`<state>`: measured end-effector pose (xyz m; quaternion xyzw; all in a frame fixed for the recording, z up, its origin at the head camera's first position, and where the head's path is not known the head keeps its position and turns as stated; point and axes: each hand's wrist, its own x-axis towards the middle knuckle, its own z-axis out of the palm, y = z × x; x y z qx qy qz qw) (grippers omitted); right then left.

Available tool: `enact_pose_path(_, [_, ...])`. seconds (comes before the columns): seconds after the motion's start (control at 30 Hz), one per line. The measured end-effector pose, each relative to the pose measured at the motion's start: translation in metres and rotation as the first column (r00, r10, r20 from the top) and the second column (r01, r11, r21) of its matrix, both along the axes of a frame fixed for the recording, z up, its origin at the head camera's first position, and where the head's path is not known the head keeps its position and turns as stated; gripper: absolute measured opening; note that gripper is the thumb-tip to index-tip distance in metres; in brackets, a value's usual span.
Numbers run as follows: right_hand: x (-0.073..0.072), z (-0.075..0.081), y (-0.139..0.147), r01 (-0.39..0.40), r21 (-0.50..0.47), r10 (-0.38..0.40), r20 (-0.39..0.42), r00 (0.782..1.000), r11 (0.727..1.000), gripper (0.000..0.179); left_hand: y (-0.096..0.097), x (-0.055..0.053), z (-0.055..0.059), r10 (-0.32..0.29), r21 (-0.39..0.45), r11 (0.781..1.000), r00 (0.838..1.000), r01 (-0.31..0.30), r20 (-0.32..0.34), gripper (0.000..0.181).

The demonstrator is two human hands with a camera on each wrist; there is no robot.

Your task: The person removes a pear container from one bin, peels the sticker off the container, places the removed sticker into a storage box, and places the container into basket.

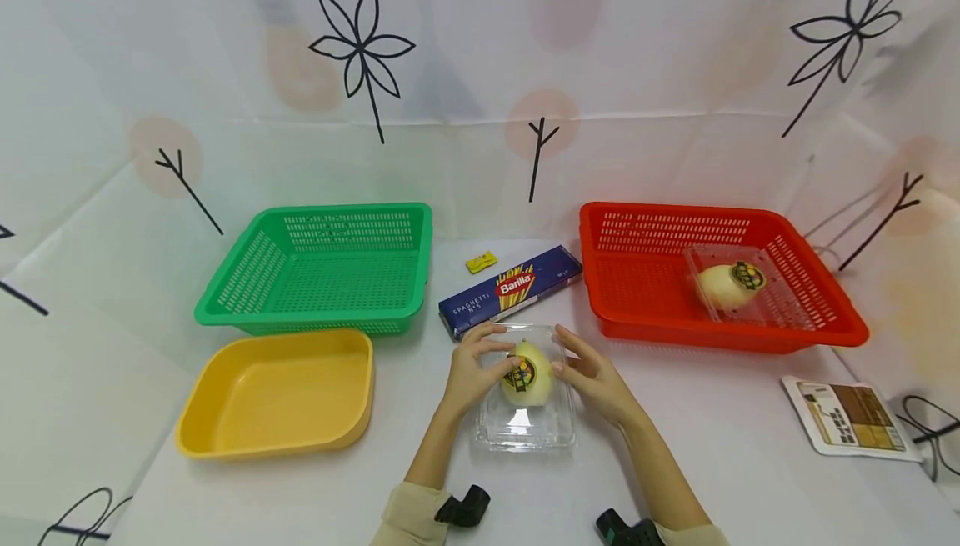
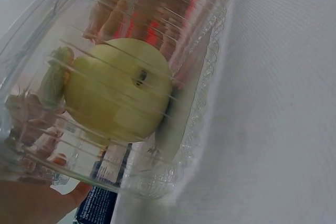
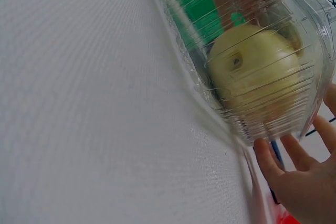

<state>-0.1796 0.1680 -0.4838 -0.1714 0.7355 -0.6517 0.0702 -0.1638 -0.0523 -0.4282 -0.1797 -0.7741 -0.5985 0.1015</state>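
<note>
A clear plastic fruit box [image 1: 525, 433] stands in the middle, in front of the pasta box, with a pale yellow pear [image 1: 540, 388] inside. The pear has a dark round sticker. My left hand [image 1: 474, 367] holds the box by its far left side, its thumb over the sticker. At the far right side my right hand [image 1: 600, 383] grips the edge, thumb and fingers bent along it. The ridged plastic fills much of the left wrist view, the pear [image 2: 121, 93] behind it. In the right wrist view, fingertips meet the box's corner beside the pear [image 3: 257, 72].
A red basket [image 1: 615, 321] at the right holds another boxed pear [image 1: 723, 288]. At the left stand a green basket [image 1: 337, 283] and a yellow tray [image 1: 281, 392]. Beyond the hands lie a blue spaghetti box [image 1: 510, 288] and a small yellow packet [image 1: 481, 262]. A flat pouch [image 1: 851, 417] lies far right.
</note>
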Motion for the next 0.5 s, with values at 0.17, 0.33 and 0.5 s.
enact_pose_path(0.17, [-0.0001,-0.001,-0.0001,0.006,0.019,-0.006,-0.007,1.0,1.0,0.061,-0.0006,-0.0002,-0.0011,0.004,-0.022,1.0,1.0,-0.004,-0.002,0.017])
enact_pose_path(0.33, [-0.0003,0.0003,-0.0001,0.012,0.036,-0.011,-0.011,1.0,0.999,0.06,-0.0003,-0.0005,-0.0013,0.008,-0.015,1.0,1.0,-0.008,0.0,0.014])
enact_pose_path(0.5, [-0.0003,0.0005,-0.0003,0.01,0.037,-0.01,-0.004,1.0,0.999,0.06,-0.0002,-0.0004,-0.0032,0.007,0.011,1.0,1.0,-0.007,0.0,0.012])
